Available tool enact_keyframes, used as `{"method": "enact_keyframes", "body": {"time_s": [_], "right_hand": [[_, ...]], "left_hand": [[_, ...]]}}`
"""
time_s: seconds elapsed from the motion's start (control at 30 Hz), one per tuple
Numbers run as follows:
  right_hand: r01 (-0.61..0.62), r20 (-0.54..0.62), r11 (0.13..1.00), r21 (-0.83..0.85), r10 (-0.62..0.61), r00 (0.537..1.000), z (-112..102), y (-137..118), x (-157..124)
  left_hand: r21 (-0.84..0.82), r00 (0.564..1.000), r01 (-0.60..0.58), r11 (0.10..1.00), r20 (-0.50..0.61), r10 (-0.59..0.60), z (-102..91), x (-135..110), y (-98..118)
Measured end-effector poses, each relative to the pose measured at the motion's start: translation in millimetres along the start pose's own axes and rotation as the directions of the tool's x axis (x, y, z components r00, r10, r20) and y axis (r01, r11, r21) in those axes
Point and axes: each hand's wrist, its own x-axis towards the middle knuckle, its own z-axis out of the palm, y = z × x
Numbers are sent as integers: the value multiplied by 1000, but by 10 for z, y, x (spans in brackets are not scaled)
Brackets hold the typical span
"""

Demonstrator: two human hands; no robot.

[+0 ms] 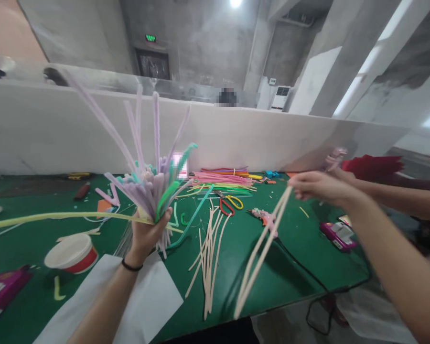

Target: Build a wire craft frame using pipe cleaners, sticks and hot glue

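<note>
Pipe-cleaners (152, 191) clasped in left hand (148, 235), beige stems (241, 306) pinched in right hand (315, 185), sign (150, 38) illegible

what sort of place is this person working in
Probably a craft workshop: the left hand grips a bunch of fuzzy stems, while scissors and what looks like a glue gun lie on the green table.

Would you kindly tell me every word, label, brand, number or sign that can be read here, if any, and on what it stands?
No text is readable.
Lit green sign on the far wall: characters too small and blurred.
Magenta box at lower left: markings too blurred.
Magenta box at right: markings too blurred.
Pink-and-white item behind the held bundle: pixelated, unreadable.
</note>
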Motion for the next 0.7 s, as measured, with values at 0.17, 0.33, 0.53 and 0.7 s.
{"method": "enact_keyframes", "body": {"time_s": [0.17, 0.33, 0.53, 0.7], "right_hand": [[-263, 418, 920, -292, 370, 829, 1124, 404, 702], [-163, 322, 931, -327, 271, 907, 1734, 354, 1210], [206, -1, 966, -159, -209, 978, 1933, -362, 1098], [584, 16, 803, 123, -590, 807, 2207, -976, 519]], "left_hand": [[-227, 967, 250, 941, 100, -233, -87, -41, 149], [-321, 864, 499, 805, 255, -434, -91, -21, 253], [-227, 886, 457, 860, 206, -416, -16, 0, 252], [-149, 927, 352, 924, 192, -322, -15, -12, 230]]}}
